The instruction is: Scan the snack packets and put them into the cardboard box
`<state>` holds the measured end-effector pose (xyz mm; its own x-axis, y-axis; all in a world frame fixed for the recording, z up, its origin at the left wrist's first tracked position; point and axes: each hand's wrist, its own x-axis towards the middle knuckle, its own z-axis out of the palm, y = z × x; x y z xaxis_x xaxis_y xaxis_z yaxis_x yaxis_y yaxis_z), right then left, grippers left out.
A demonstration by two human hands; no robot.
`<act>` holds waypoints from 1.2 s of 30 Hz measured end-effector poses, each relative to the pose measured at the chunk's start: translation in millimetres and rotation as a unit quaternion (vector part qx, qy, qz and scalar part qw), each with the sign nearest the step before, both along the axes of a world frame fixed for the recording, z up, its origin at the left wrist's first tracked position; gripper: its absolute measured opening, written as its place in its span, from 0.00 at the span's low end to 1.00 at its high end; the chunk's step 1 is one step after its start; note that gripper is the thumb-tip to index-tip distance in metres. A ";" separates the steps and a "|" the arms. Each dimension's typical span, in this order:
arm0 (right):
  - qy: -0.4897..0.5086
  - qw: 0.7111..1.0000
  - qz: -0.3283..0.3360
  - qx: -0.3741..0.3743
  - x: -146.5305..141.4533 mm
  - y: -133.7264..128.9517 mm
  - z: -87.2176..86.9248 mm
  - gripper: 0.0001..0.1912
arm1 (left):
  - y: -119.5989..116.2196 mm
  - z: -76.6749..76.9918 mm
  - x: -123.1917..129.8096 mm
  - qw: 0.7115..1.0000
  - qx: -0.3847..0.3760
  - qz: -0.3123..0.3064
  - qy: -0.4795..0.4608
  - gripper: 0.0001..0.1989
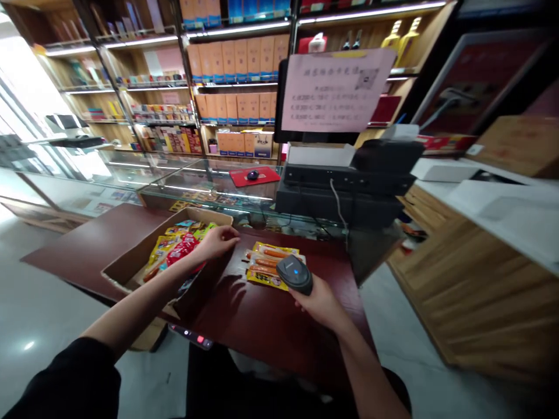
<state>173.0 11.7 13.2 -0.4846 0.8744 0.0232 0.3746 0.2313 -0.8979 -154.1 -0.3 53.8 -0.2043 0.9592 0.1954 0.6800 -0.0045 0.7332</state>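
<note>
My right hand (322,301) is wrapped around a dark handheld barcode scanner (293,272) with a small blue light on top. Under the scanner's head, several packaged sausages (266,263) in yellow and clear wrappers lie side by side on the dark red table (262,311). My left hand (218,241) hovers over the right edge of an open cardboard box (126,256), fingers loosely bent and apart, with nothing visible in them. Colourful snack packets fill the box, among them a red packet (181,249). The scanner covers part of the sausage wrappers.
Beyond the table stands a glass display counter (196,180) with a mouse (252,174) on a red pad. A monitor with a paper sign (334,93) and a black printer (386,163) stand at the back right. A wooden cabinet (484,279) is on the right.
</note>
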 end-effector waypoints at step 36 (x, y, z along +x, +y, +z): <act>-0.022 0.998 -0.057 -0.024 78.5 -16.6 -23.8 0.12 | -38.2 -107.2 102.6 0.969 0.031 0.093 0.225 0.22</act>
